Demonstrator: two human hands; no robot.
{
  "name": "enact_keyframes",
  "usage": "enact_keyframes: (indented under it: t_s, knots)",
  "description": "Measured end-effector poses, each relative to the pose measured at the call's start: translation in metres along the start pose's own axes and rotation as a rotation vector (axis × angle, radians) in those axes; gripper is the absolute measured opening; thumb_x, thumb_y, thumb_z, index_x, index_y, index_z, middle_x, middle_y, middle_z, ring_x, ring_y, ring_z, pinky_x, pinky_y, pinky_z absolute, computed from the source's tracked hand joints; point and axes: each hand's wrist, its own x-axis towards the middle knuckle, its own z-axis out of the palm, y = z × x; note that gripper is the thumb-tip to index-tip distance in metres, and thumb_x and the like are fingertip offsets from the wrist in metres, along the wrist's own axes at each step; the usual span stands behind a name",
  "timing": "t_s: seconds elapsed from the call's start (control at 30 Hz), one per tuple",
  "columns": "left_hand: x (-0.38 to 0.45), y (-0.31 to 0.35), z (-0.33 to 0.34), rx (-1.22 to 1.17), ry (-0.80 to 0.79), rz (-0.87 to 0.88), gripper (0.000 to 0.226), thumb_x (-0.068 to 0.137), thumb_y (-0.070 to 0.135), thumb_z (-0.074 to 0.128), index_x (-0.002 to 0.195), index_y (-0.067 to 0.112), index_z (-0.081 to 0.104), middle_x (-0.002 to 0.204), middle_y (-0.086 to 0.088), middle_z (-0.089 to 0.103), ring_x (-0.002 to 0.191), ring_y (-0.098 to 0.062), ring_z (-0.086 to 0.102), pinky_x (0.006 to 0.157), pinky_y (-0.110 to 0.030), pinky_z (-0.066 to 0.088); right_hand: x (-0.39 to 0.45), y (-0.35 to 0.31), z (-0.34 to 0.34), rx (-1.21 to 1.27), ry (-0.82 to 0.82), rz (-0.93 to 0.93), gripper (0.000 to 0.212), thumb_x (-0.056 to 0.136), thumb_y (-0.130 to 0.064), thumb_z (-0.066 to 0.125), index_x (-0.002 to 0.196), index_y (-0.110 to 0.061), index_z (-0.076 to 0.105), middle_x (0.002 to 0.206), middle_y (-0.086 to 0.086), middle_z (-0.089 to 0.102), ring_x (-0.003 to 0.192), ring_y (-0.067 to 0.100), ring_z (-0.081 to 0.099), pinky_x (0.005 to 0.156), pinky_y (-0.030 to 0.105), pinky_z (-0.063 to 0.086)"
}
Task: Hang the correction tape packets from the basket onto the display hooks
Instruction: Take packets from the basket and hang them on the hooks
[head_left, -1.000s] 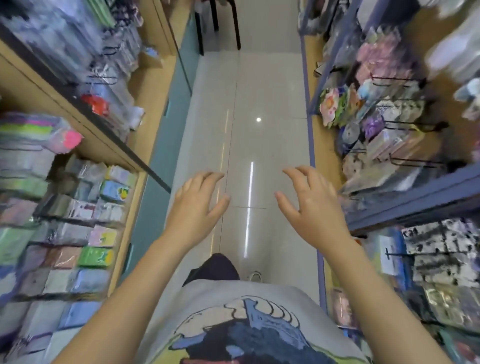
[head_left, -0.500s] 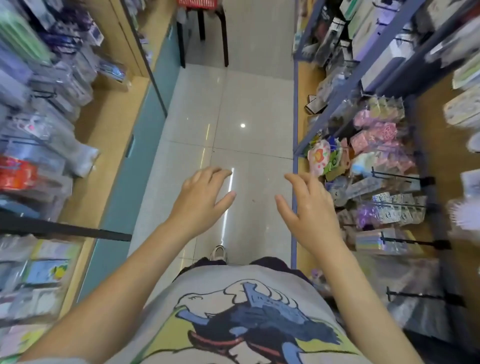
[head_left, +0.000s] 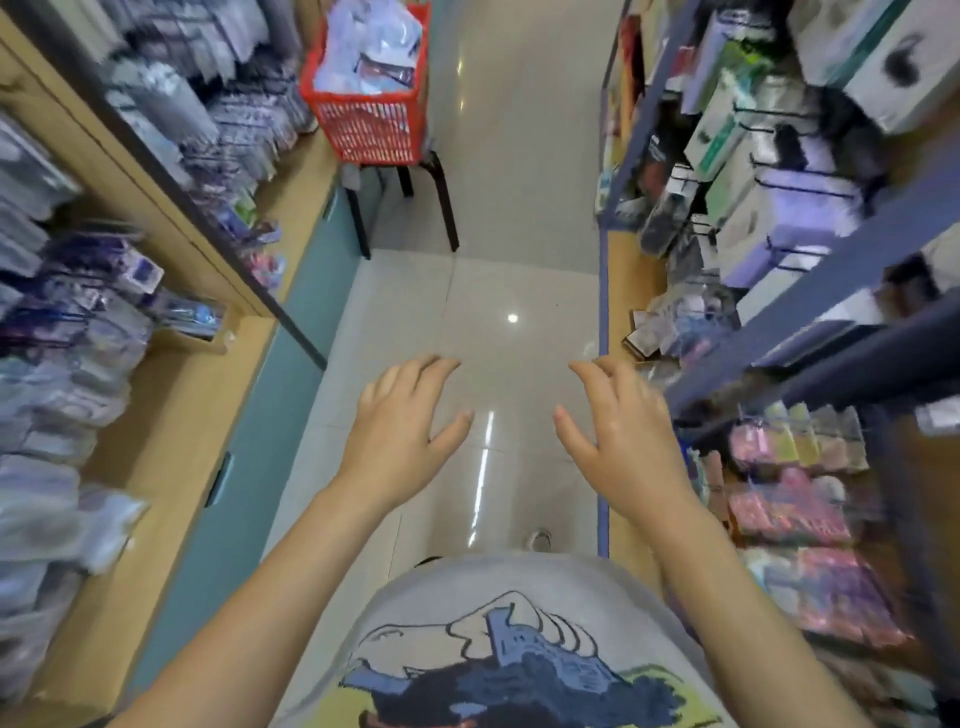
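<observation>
A red plastic basket (head_left: 366, 127) stands on a dark stool (head_left: 447, 208) at the far end of the aisle, filled with clear-wrapped packets (head_left: 376, 47). My left hand (head_left: 400, 431) and my right hand (head_left: 621, 436) are held out in front of me over the floor, palms down, fingers spread and relaxed. Both hands hold nothing and are well short of the basket. Display hooks with hanging packets (head_left: 795, 447) line the shelving to my right.
Wooden shelving with hung stationery packets (head_left: 93, 322) runs along the left. Blue-framed shelving with boxed goods (head_left: 779, 208) runs along the right. A glossy tiled aisle floor (head_left: 498, 291) lies between them and leads to the stool.
The view has tilted up and moved forward along the aisle, bringing the red basket on the stool into sight. Both hands stay held out, empty, in much the same pose.
</observation>
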Motion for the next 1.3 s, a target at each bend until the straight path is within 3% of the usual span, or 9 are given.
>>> enact_keyframes:
  t_s: [0.1, 0.33, 0.57, 0.7, 0.87, 1.03, 1.17, 1.3]
  knots:
    - [0.068, -0.006, -0.012, 0.018, 0.055, -0.073, 0.07, 0.094, 0.059, 0.032, 0.148, 0.018, 0.049, 0.148, -0.006, 0.05, 0.133, -0.026, 0.043, 0.107, -0.032, 0.022, 0.09, 0.012, -0.008, -0.038, -0.047, -0.081, 0.058, 0.096, -0.048, 0.04, 0.139, -0.01, 0.051, 0.132, 0.017, 0.054, 0.122, 0.037, 0.052, 0.1, 0.052, 0.043]
    - [0.215, -0.075, -0.019, -0.049, 0.141, -0.278, 0.073, 0.093, 0.06, 0.032, 0.148, 0.016, 0.051, 0.147, -0.008, 0.052, 0.135, -0.031, 0.046, 0.112, -0.045, 0.03, 0.285, 0.012, 0.023, -0.049, -0.143, -0.251, 0.048, 0.099, -0.035, 0.058, 0.14, -0.01, 0.052, 0.132, 0.016, 0.054, 0.119, 0.034, 0.055, 0.096, 0.047, 0.044]
    - [0.405, -0.147, -0.071, -0.097, 0.129, -0.231, 0.069, 0.093, 0.059, 0.034, 0.144, 0.016, 0.053, 0.145, -0.005, 0.053, 0.133, -0.026, 0.046, 0.106, -0.042, 0.033, 0.483, -0.014, 0.033, -0.046, -0.183, -0.247, 0.05, 0.099, -0.04, 0.053, 0.141, -0.012, 0.049, 0.131, 0.011, 0.053, 0.118, 0.028, 0.054, 0.099, 0.045, 0.045]
    - [0.511, -0.173, -0.102, -0.06, 0.128, -0.189, 0.068, 0.094, 0.056, 0.036, 0.143, 0.012, 0.054, 0.143, -0.01, 0.055, 0.129, -0.034, 0.052, 0.105, -0.05, 0.039, 0.577, -0.014, 0.033, -0.013, -0.16, -0.188, 0.05, 0.101, -0.036, 0.056, 0.144, -0.013, 0.048, 0.137, 0.011, 0.051, 0.126, 0.027, 0.049, 0.106, 0.041, 0.037]
    - [0.63, -0.195, -0.116, -0.036, 0.147, -0.183, 0.065, 0.093, 0.053, 0.041, 0.141, 0.011, 0.057, 0.138, -0.011, 0.059, 0.125, -0.035, 0.056, 0.1, -0.049, 0.043, 0.694, 0.008, 0.049, 0.027, -0.211, -0.157, 0.052, 0.101, -0.038, 0.055, 0.147, -0.015, 0.045, 0.143, 0.009, 0.046, 0.128, 0.026, 0.047, 0.106, 0.038, 0.036]
    - [0.752, -0.22, -0.119, -0.005, 0.214, -0.276, 0.062, 0.093, 0.05, 0.045, 0.138, 0.01, 0.058, 0.136, -0.011, 0.06, 0.124, -0.036, 0.057, 0.1, -0.05, 0.047, 0.849, 0.037, 0.074, 0.051, -0.212, -0.246, 0.05, 0.099, -0.038, 0.055, 0.141, -0.011, 0.051, 0.133, 0.012, 0.052, 0.121, 0.03, 0.052, 0.099, 0.043, 0.041]
    - [0.831, -0.228, -0.124, -0.022, 0.258, -0.376, 0.06, 0.093, 0.049, 0.047, 0.135, 0.007, 0.06, 0.134, -0.014, 0.062, 0.122, -0.038, 0.059, 0.098, -0.05, 0.051, 0.962, 0.044, 0.076, 0.069, -0.294, -0.31, 0.06, 0.095, -0.051, 0.039, 0.136, -0.011, 0.054, 0.13, 0.013, 0.055, 0.116, 0.034, 0.056, 0.097, 0.048, 0.046]
    - [0.895, -0.247, -0.129, -0.04, 0.277, -0.474, 0.065, 0.092, 0.05, 0.046, 0.139, 0.006, 0.057, 0.14, -0.016, 0.058, 0.128, -0.037, 0.056, 0.1, -0.05, 0.05, 1.059, 0.045, 0.093, 0.019, -0.387, -0.436, 0.063, 0.091, -0.051, 0.039, 0.133, -0.008, 0.058, 0.125, 0.018, 0.058, 0.106, 0.041, 0.061, 0.088, 0.05, 0.05]
